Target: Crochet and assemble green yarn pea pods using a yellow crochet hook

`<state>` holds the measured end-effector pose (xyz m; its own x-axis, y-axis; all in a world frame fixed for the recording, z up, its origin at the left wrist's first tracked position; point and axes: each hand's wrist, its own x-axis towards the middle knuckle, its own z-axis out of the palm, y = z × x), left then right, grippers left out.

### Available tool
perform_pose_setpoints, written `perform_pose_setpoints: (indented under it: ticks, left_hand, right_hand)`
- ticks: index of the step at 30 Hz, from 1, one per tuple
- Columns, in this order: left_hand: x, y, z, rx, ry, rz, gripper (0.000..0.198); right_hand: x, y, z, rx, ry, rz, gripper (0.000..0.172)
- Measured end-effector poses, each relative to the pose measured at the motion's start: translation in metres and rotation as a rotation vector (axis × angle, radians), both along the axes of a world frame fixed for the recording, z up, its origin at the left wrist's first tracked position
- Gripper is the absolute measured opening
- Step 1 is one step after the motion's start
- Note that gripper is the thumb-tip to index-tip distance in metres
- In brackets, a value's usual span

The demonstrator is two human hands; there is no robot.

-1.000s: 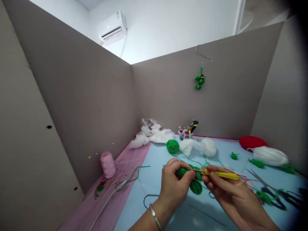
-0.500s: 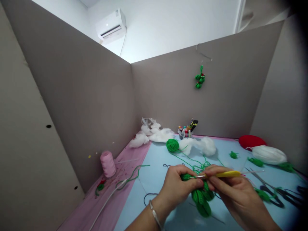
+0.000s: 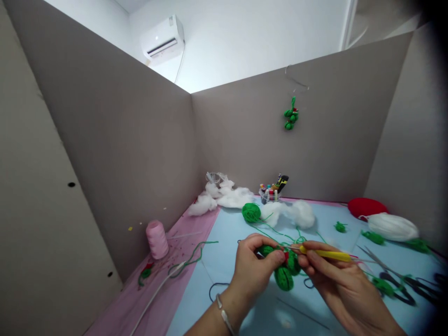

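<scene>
My left hand (image 3: 252,267) pinches a green crocheted piece (image 3: 284,278) made of several rounded pods, with a bit of red near the thumb. In my right hand (image 3: 341,280) is a crochet hook with a yellow handle (image 3: 331,255). Its thin metal shaft points left and its tip meets the top of the piece by my left fingers. Loose green yarn (image 3: 299,239) lies just behind the hands and trails back to a green yarn ball (image 3: 251,213). Below the hands a long thin needle (image 3: 303,312) rests on the blue table surface.
Scissors (image 3: 388,270) and green crocheted bits lie at right, before white yarn (image 3: 394,226) and red yarn (image 3: 367,207). White stuffing (image 3: 236,197) and a pen holder (image 3: 270,193) stand at the back. A pink thread cone (image 3: 157,239) and white cable (image 3: 154,296) are left.
The crocheted piece has been turned and raised slightly, so red now shows by my left thumb. The hook has shifted a little with my right hand, still at the piece.
</scene>
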<state>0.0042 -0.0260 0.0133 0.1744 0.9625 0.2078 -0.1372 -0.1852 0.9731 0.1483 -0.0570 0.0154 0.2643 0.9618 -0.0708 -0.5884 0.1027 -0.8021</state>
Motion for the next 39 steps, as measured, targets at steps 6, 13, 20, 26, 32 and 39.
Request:
perform_pose_setpoints:
  ticks: [6,13,20,26,32,39]
  left_hand:
    - [-0.001,0.001,-0.001,-0.093,-0.072,-0.036,0.012]
    - [-0.001,0.001,-0.002,-0.186,-0.162,-0.065,0.017]
    - [-0.002,-0.001,0.004,0.129,0.102,0.196,0.007]
    - [-0.002,0.002,0.0,0.042,0.047,0.11,0.004]
    - [-0.001,0.004,-0.005,-0.018,-0.013,0.054,0.004]
    - [-0.001,0.001,-0.002,-0.027,-0.011,0.047,0.005]
  right_hand:
    - [0.003,0.001,-0.008,0.25,-0.36,-0.059,0.021]
    - [0.013,-0.013,-0.016,0.917,-1.385,-0.335,0.021]
    - [0.007,-0.012,-0.016,0.616,-1.126,-0.467,0.011]
    - [0.003,-0.011,-0.014,0.661,-1.165,-0.5,0.01]
    - [0.005,-0.01,-0.013,0.746,-1.236,-0.512,0.01]
    - [0.003,-0.01,-0.012,0.702,-1.231,-0.479,0.009]
